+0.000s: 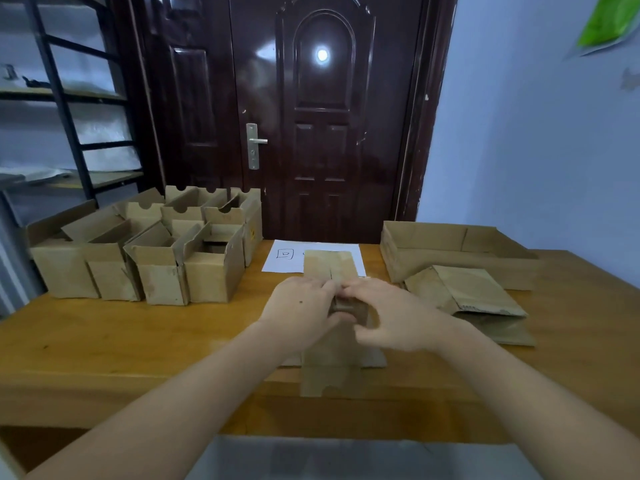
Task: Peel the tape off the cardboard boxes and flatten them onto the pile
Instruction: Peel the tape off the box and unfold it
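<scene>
— Reporting on the hands: where do they sit?

— The left hand [300,308] and right hand [391,315] meet over the small brown cardboard box [341,327] on the wooden table [138,341], fingers curled round its top edge from either side.

— And the surroundings?

— Left of the hands stands a cluster of open brown cardboard boxes [149,251]. Right of them lies a pile of flattened brown cardboard [478,296], touching a shallow cardboard tray [453,252]. Beyond the fingertips lies a white paper sheet [287,258].

Matt brown cardboard boxes [152,258], smooth wooden table [138,341], glossy door [311,133].
</scene>
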